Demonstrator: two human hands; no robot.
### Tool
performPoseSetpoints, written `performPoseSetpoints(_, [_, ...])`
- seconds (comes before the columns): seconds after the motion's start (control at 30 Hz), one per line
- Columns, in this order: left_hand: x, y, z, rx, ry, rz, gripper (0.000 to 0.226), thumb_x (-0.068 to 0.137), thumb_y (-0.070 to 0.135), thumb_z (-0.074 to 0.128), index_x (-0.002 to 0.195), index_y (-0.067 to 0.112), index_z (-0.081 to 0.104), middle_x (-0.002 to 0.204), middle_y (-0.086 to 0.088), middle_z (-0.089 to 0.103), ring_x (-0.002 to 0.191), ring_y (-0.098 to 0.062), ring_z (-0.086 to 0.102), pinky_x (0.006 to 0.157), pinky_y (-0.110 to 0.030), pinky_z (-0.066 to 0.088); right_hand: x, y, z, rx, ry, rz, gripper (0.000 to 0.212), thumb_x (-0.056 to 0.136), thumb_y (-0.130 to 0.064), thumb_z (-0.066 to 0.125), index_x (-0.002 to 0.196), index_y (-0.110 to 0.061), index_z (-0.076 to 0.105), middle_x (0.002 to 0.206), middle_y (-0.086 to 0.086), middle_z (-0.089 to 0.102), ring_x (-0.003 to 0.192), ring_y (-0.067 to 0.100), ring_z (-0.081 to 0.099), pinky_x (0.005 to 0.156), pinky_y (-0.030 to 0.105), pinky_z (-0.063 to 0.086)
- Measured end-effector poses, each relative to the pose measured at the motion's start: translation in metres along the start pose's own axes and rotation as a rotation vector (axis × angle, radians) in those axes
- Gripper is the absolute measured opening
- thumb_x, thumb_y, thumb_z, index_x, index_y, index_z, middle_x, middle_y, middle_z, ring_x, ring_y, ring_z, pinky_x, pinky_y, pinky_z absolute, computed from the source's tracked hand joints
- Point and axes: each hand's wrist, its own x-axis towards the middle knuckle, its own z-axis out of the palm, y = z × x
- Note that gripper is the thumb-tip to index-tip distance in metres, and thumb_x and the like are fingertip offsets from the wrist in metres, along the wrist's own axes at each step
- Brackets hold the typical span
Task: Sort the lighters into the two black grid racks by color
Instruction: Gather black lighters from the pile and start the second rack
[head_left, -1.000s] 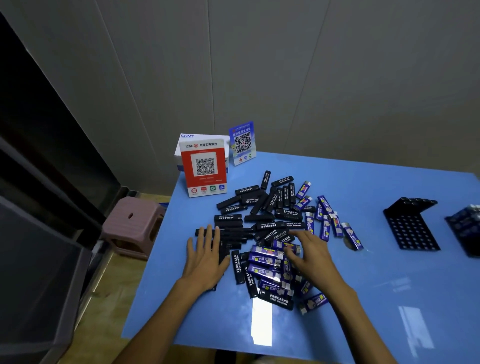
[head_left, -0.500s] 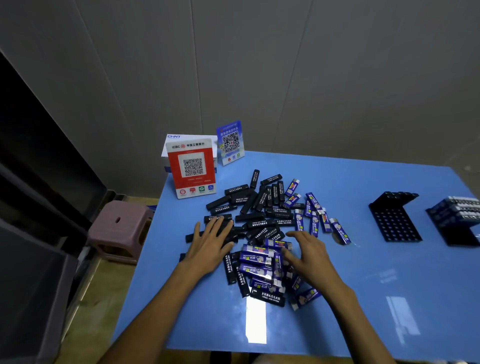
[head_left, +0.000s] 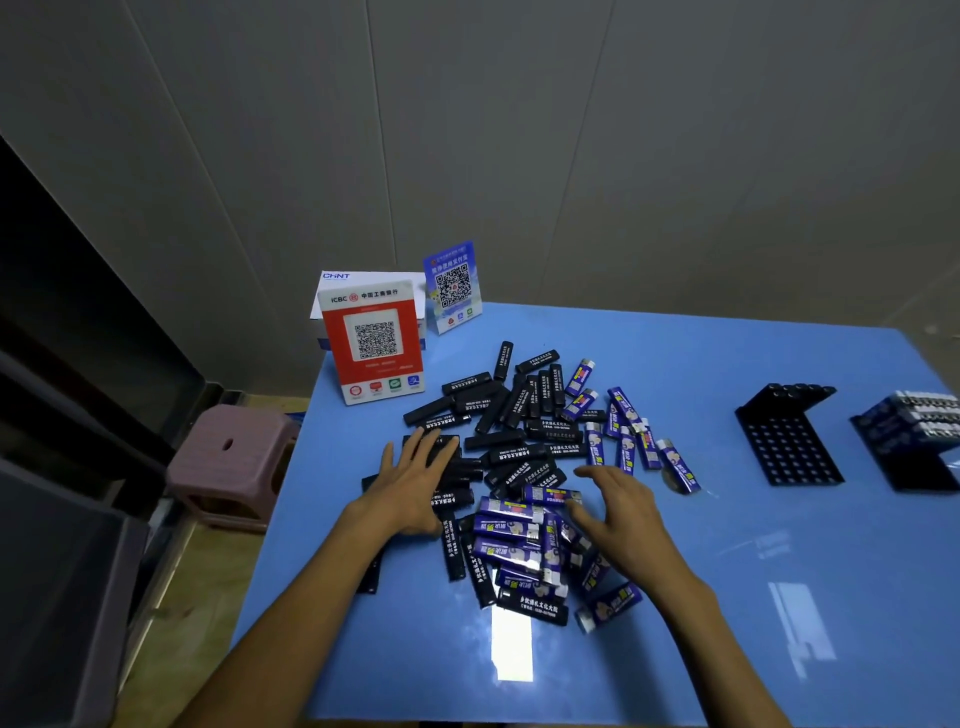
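Note:
A heap of black lighters (head_left: 511, 415) and blue lighters (head_left: 511, 530) is spread over the middle of the blue table (head_left: 727, 623). My left hand (head_left: 415, 483) lies flat, fingers straight, on black lighters at the heap's left side. My right hand (head_left: 623, 512) hovers with spread fingers over the blue lighters at the heap's right side and holds nothing. An empty black grid rack (head_left: 789, 441) stands at the right. A second black grid rack (head_left: 919, 447), at the far right edge, holds several blue lighters.
A red QR-code stand (head_left: 374, 343) leans on a white box at the table's back left corner, with a blue QR-code stand (head_left: 453, 286) beside it. A pink stool (head_left: 228, 457) sits on the floor left of the table. A grey wall runs behind.
My left hand has slid forward and up onto the black lighters. My right hand has lifted a little and opened its fingers. The view has shifted, showing more of the far right rack.

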Motion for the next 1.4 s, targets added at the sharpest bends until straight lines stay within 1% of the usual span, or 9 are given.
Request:
performPoseSetpoints(0.1, [0.002,0.008,-0.005,0.068,0.071,-0.028,0.109,0.075,0.021,0.069,0.154,0.022,-0.006,0.157,-0.007,-0.001,0.145,-0.032,-0.002,0.119,-0.050,0.006,0.003,-0.001,0.001,-0.001,-0.003,0.005,0.041,0.092,-0.036,0.059,0.130,-0.020,0.054,0.129,0.001,0.057,0.123,0.024,0.048,0.107,0.036,0.032])
performPoseSetpoints(0.2, [0.005,0.011,-0.006,0.113,0.103,-0.005,0.105,0.076,0.021,0.070,0.153,0.020,-0.001,0.150,-0.009,0.013,0.135,-0.032,0.016,0.114,-0.046,0.021,0.004,-0.001,0.001,-0.010,-0.011,0.011,0.041,0.093,-0.036,0.058,0.131,-0.021,0.052,0.131,0.000,0.055,0.125,0.023,0.046,0.108,0.035,0.028])
performPoseSetpoints(0.37, [0.012,0.004,-0.004,0.079,0.145,0.029,0.091,0.075,0.027,0.073,0.146,0.022,0.017,0.140,-0.007,0.022,0.127,-0.030,0.024,0.104,-0.042,0.032,0.007,0.000,0.004,-0.013,-0.025,0.013,0.040,0.093,-0.037,0.057,0.130,-0.022,0.052,0.130,-0.002,0.055,0.124,0.022,0.046,0.107,0.034,0.028])
performPoseSetpoints(0.5, [0.015,0.006,-0.005,0.061,0.190,0.034,0.064,0.077,0.023,0.069,0.130,0.022,0.032,0.129,-0.006,0.033,0.116,-0.028,0.032,0.090,-0.040,0.039,0.007,0.000,0.005,-0.013,-0.025,0.007,0.040,0.093,-0.037,0.057,0.130,-0.023,0.052,0.129,-0.002,0.056,0.124,0.023,0.046,0.107,0.034,0.029])
performPoseSetpoints(0.57, [0.015,0.010,-0.005,0.054,0.203,0.023,0.056,0.079,0.020,0.067,0.125,0.020,0.035,0.126,-0.006,0.039,0.115,-0.029,0.035,0.086,-0.041,0.041,0.007,0.000,0.004,-0.013,-0.021,0.008,0.040,0.093,-0.038,0.057,0.130,-0.023,0.052,0.130,-0.002,0.055,0.124,0.022,0.046,0.107,0.034,0.028])
performPoseSetpoints(0.67, [0.015,0.013,-0.006,0.059,0.200,0.002,0.053,0.079,0.016,0.065,0.124,0.019,0.037,0.123,-0.005,0.044,0.113,-0.029,0.041,0.085,-0.041,0.042,0.008,0.001,0.003,-0.019,-0.020,0.008,0.040,0.093,-0.038,0.057,0.130,-0.022,0.052,0.129,-0.001,0.056,0.124,0.023,0.046,0.107,0.034,0.028])
performPoseSetpoints(0.9, [0.012,0.011,-0.007,0.098,0.214,0.009,0.044,0.084,0.022,0.060,0.122,0.019,0.038,0.117,-0.005,0.052,0.105,-0.028,0.050,0.082,-0.040,0.042,0.007,-0.001,0.003,-0.020,-0.010,0.008,0.039,0.093,-0.037,0.058,0.129,-0.021,0.053,0.127,-0.001,0.057,0.122,0.024,0.047,0.106,0.034,0.029])
performPoseSetpoints(1.1, [0.011,0.014,-0.010,0.182,0.199,0.030,0.050,0.086,0.035,0.059,0.128,0.019,0.037,0.119,-0.006,0.053,0.108,-0.030,0.052,0.086,-0.040,0.041,0.006,-0.002,0.003,-0.022,-0.012,0.012,0.039,0.093,-0.038,0.057,0.129,-0.023,0.052,0.128,-0.001,0.056,0.123,0.023,0.046,0.106,0.034,0.030])
performPoseSetpoints(1.4, [0.010,0.010,-0.009,0.145,0.229,0.048,0.051,0.084,0.041,0.061,0.126,0.021,0.038,0.112,-0.006,0.057,0.100,-0.029,0.057,0.071,-0.034,0.040,0.000,-0.005,0.001,-0.010,0.004,0.008,0.035,0.094,-0.036,0.056,0.127,-0.023,0.054,0.127,-0.002,0.056,0.122,0.022,0.046,0.107,0.033,0.028])
